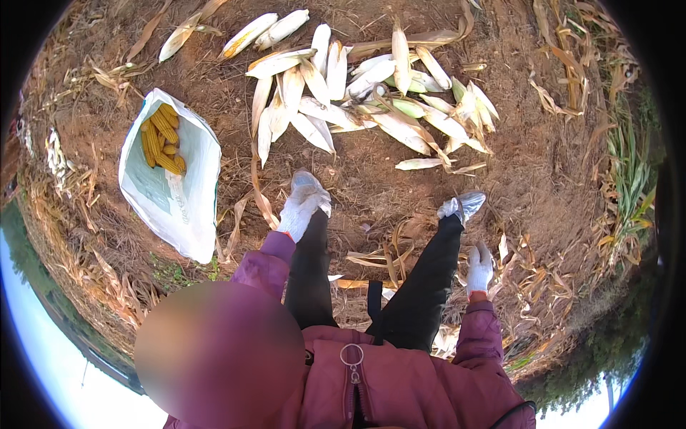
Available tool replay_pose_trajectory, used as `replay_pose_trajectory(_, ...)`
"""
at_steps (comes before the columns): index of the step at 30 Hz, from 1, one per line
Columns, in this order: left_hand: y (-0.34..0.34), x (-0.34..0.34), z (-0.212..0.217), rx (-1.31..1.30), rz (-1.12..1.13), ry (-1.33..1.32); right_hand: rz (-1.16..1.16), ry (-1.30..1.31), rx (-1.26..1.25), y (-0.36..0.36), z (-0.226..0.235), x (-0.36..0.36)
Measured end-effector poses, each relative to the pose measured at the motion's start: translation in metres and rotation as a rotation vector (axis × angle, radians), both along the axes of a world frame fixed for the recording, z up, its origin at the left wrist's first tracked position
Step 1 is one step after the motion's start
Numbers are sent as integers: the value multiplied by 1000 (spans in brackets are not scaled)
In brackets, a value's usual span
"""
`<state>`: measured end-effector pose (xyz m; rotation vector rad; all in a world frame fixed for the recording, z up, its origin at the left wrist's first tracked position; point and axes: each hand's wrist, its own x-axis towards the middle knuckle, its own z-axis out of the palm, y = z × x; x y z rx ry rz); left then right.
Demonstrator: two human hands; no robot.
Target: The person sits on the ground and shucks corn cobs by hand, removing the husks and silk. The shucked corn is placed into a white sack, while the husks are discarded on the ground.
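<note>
My left hand, in a white knit glove, is over my left foot, where a pale shoe shows. Glove and shoe blend together, so its fingers are hard to make out. My right hand, gloved in white with an orange cuff, hangs beside my right leg with fingers apart and nothing in it. Ahead of my feet lies a loose heap of corn ears in pale husks. To the left, a white woven sack gapes open, with several husked yellow corn cobs inside.
A few more unhusked ears lie at the far left of the heap. Dry leaves and stalks litter the brown soil. Green corn plants grow at the right edge. My right shoe stands below the heap.
</note>
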<state>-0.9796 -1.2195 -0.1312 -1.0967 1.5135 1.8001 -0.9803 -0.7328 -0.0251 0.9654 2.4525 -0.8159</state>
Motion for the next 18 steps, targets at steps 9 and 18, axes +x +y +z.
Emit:
replay_pose_trajectory(9,-49,12,77,0,-72,-96,-469,13,29,-12,98,142)
replay_pose_trajectory(18,33,53,101,-23,-409,-190,-595,-152,253,60,90,373)
